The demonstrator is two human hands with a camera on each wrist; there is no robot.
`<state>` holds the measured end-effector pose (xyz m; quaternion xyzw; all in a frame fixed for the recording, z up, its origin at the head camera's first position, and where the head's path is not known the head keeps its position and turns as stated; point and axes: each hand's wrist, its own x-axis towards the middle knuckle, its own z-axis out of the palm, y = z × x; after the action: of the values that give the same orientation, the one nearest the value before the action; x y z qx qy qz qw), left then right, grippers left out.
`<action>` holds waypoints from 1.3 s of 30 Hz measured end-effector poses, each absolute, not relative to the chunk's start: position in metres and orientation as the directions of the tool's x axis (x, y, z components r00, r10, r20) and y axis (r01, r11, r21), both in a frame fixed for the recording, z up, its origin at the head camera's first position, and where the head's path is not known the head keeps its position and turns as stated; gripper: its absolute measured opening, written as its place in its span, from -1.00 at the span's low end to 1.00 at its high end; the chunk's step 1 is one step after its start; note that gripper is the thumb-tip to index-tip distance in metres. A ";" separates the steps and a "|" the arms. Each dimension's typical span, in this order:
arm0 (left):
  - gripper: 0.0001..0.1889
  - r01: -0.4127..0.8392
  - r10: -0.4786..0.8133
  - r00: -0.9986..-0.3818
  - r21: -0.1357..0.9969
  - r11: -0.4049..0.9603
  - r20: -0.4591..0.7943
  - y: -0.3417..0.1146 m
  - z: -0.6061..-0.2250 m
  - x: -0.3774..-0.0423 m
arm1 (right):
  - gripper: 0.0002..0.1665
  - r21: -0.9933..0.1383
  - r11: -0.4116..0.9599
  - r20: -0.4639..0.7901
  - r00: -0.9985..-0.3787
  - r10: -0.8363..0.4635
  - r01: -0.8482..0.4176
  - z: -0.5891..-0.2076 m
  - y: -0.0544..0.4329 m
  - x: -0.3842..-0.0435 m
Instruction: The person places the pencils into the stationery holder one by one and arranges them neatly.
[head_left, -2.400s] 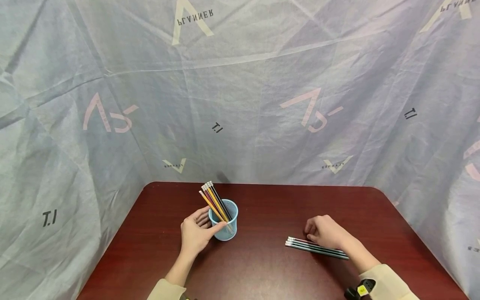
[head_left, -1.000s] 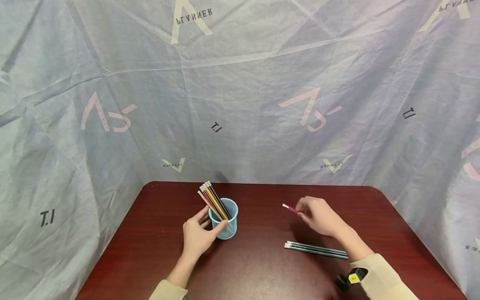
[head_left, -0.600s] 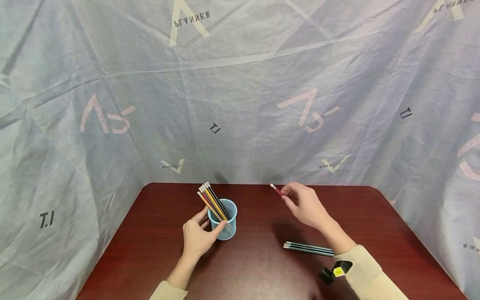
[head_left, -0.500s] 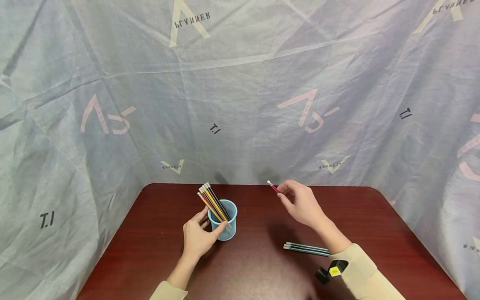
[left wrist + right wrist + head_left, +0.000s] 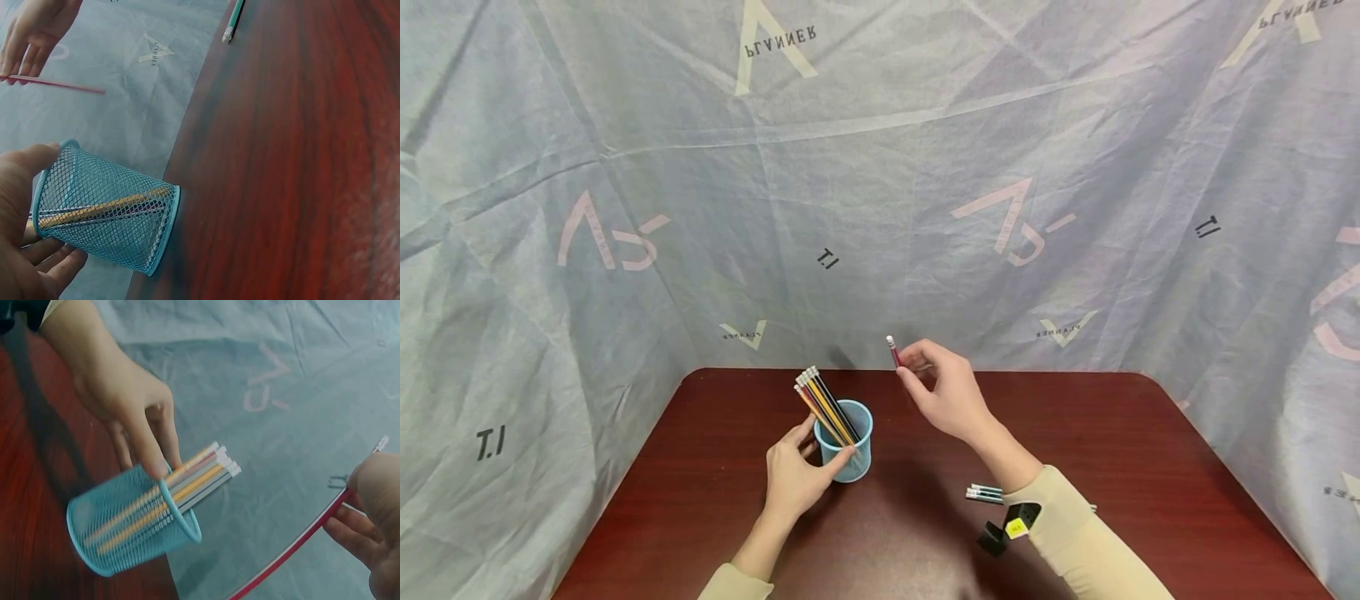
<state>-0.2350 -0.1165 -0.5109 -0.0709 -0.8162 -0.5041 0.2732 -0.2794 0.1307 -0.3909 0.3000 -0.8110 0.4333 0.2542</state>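
Observation:
A light blue mesh pencil cup [image 5: 853, 463] stands on the table, several eraser-tipped pencils [image 5: 827, 404] leaning in it toward the left. My left hand [image 5: 797, 471] grips the cup from its left side, thumb at the near rim and fingers behind. To the right of the cup and higher, my right hand [image 5: 946, 390] pinches a dark red pencil [image 5: 894, 352] near its white eraser end. The right wrist view shows this red pencil [image 5: 281, 557] slanting down from the fingers, apart from the cup. Several green pencils [image 5: 983, 494] lie on the table, partly hidden by the right forearm.
The dark red wooden table [image 5: 700, 500] reaches back to a grey printed cloth [image 5: 880, 208] that hangs behind it and at both sides. A black device with a yellow tag [image 5: 1017, 527] is strapped to the right wrist.
The right hand has picked the red pencil up from beside the green ones and carried it up and left toward the cup. My left hand has kept its hold on the cup.

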 end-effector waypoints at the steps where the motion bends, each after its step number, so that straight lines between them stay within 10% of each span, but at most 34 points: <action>1: -0.15 0.393 -0.156 -0.839 0.780 0.487 0.521 -0.117 -0.511 -0.235 | -0.89 -0.556 0.432 0.674 -0.690 -0.266 -0.710 -0.391 0.126 -0.280; 16: -0.18 0.406 -0.127 -0.836 0.758 0.511 0.534 -0.117 -0.513 -0.238 | -0.89 -0.624 0.254 0.706 -0.673 -0.223 -0.739 -0.395 0.075 -0.285; 39: -0.20 0.418 -0.129 -0.828 0.755 0.504 0.545 -0.119 -0.516 -0.237 | -0.91 -0.571 0.519 0.460 -0.771 -0.440 -0.636 -0.438 0.045 -0.302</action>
<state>-0.2369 -0.1194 -0.5162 -0.0881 -0.8210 -0.4901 0.2793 -0.3021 0.0450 -0.4378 0.3122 -0.8617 0.3784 0.1299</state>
